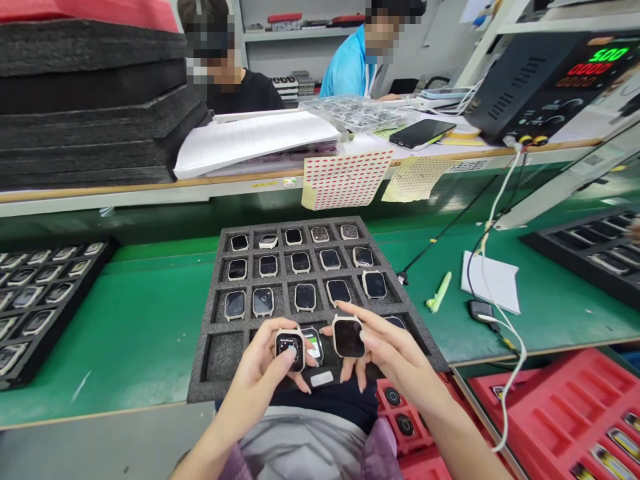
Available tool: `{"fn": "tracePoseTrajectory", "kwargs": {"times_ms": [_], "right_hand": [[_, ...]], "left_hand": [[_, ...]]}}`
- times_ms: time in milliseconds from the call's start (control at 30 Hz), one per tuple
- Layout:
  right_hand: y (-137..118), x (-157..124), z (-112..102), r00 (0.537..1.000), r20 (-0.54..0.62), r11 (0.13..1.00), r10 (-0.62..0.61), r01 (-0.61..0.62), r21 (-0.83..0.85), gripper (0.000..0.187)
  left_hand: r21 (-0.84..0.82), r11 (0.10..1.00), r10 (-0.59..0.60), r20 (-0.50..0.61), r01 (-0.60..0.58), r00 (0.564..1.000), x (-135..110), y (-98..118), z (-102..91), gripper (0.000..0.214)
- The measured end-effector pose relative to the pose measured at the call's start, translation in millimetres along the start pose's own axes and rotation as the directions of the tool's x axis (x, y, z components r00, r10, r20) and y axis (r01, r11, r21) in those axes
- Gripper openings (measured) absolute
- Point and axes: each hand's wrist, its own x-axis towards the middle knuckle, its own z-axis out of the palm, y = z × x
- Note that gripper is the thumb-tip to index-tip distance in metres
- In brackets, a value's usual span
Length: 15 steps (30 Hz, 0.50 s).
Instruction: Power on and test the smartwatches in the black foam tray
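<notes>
Directly below the camera, the left hand (260, 373) was closed around a lit-screen beige watch body (290, 348), fingers curled under the case and the thumb tip resting on the glass. The right hand (395, 353), at 3 o'clock from the left, pinched a dark-screen beige watch body (349, 337) between thumb and fingers. Its index finger lay stretched along the upper edge, and the other fingers were loosely spread beneath. Both pieces were held over the near rows of a black foam tray with square pockets (207, 373), which lay on the green bench mat (150, 320). Between them showed a third watch body with a green-lit screen (314, 343); could not tell whether it sat in a pocket or was propped. Pockets at 12 o'clock from the hands held dark-screened watch bodies (305, 297). At 2 o'clock from the tray lay a pale green pen (439, 292), a white paper sheet (493, 280) and a white cable (500, 320). A second black foam tray (40, 293) sat at 9 o'clock, a red moulded plastic tray (565, 407) at 4 o'clock. On the raised shelf, a sheet of red dot stickers (345, 177) hung at 12 o'clock and a black bench power supply (545, 80) stood at 1 o'clock. Grey foam slabs (85, 100) were stacked at 10 o'clock.
</notes>
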Motion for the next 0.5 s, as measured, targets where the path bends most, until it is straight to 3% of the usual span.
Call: {"fn": "tracePoseTrajectory", "kwargs": {"times_ms": [100,267,500], "right_hand": [[-3.5,0.7,1.9,1.0,-0.011,0.999,0.017,-0.016,0.039,0.044],[-8.3,1.7,3.2,1.0,-0.031,0.998,-0.006,0.007,0.056,0.036],[-8.4,5.6,-2.6,0.999,0.011,0.997,-0.046,0.045,0.064,0.04]], "left_hand": [[-0.003,1.0,0.003,-0.016,-0.003,1.0,-0.8,0.0,1.3,0.023],[-0.005,1.0,-0.023,-0.065,0.023,0.998,-1.5,-1.7,3.5,0.047],[0.119,0.992,-0.01,-0.216,0.036,0.976,4.2,-1.0,5.9,0.04]]}}
